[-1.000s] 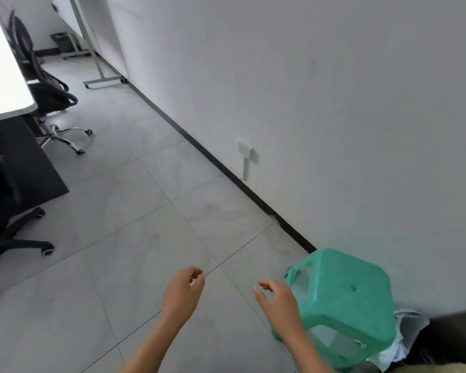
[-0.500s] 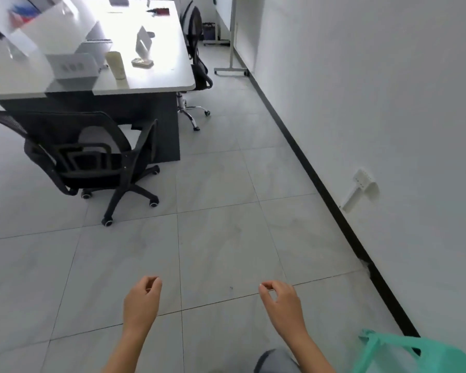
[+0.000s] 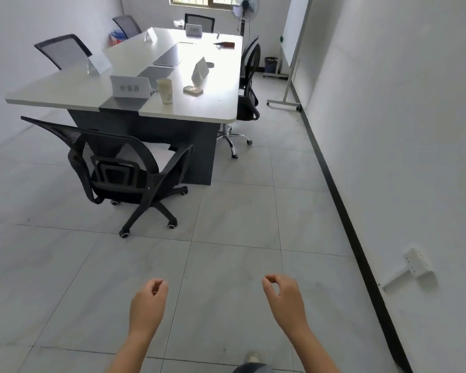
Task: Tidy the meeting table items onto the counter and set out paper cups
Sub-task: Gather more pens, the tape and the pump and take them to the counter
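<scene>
The meeting table stands ahead at the upper middle, white with a grey centre strip. On it are a stack of paper cups, a small flat object, several white name cards, and a dark item at the far end. My left hand and my right hand hang low in front of me over the floor, fingers loosely curled, holding nothing. Both are far from the table.
A black mesh office chair stands at the table's near end, and another chair on its right side. A whiteboard on a wheeled stand, a fan and a bin stand at the back right. A white wall runs along the right.
The view has swung left from the wall and a green stool toward the meeting table, which now fills the upper frame. Both hands stay low, loosely curled and without anything in them.
</scene>
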A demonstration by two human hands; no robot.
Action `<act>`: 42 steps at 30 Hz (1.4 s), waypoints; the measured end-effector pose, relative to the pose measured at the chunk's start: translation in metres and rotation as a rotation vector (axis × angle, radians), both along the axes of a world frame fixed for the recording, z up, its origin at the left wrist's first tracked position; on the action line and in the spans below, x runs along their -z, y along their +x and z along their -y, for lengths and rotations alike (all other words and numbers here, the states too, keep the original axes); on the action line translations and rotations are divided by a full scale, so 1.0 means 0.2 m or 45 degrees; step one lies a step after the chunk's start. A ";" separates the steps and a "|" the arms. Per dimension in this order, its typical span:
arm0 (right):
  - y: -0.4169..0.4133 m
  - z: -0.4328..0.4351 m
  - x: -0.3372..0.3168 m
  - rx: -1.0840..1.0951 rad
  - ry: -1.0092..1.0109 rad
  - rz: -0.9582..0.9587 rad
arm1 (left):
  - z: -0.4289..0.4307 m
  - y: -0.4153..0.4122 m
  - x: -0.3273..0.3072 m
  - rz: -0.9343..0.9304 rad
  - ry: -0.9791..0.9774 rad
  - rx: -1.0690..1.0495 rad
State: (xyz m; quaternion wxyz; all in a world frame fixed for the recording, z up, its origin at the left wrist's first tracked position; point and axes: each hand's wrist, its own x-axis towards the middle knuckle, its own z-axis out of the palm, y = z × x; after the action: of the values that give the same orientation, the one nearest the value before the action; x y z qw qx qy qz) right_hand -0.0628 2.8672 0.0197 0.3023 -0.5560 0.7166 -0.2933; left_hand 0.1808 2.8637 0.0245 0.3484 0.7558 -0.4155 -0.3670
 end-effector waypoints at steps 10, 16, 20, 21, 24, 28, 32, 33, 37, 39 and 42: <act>-0.38 0.50 0.04 -0.034 0.068 0.069 | 0.39 -0.55 0.00 0.040 0.059 0.109; -0.37 0.86 0.08 -0.096 0.111 0.062 | 0.63 -0.44 0.07 0.000 0.147 -0.176; -0.33 1.17 0.11 -0.155 0.123 0.012 | 0.93 -0.37 0.13 -0.027 0.163 -0.229; -0.32 1.26 0.12 -0.147 0.130 0.003 | 1.03 -0.35 0.13 -0.041 0.161 -0.225; -0.26 1.54 0.09 -0.120 0.164 0.016 | 1.34 -0.29 0.09 -0.056 0.107 -0.188; -0.13 1.85 0.03 -0.177 0.129 0.050 | 1.72 -0.21 0.01 -0.048 0.025 -0.135; -0.09 2.00 0.04 -0.233 0.190 0.045 | 1.99 -0.22 0.02 -0.054 0.049 -0.074; -0.10 2.02 0.05 -0.218 0.211 0.038 | 2.03 -0.24 0.04 -0.063 0.062 -0.065; -0.20 2.19 0.10 -0.103 0.275 0.048 | 2.18 -0.37 0.11 -0.099 0.172 0.009; -0.26 2.33 0.12 -0.091 0.267 0.049 | 2.28 -0.43 0.14 -0.107 0.217 0.048; -0.34 2.57 0.15 -0.116 0.258 0.056 | 2.49 -0.50 0.14 -0.082 0.207 0.053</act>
State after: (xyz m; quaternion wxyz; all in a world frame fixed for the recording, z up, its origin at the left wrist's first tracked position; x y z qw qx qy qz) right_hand -0.1304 2.3539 -0.0100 0.3855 -0.5481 0.7097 -0.2175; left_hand 0.0802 2.3656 -0.0040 0.2914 0.7606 -0.3885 -0.4309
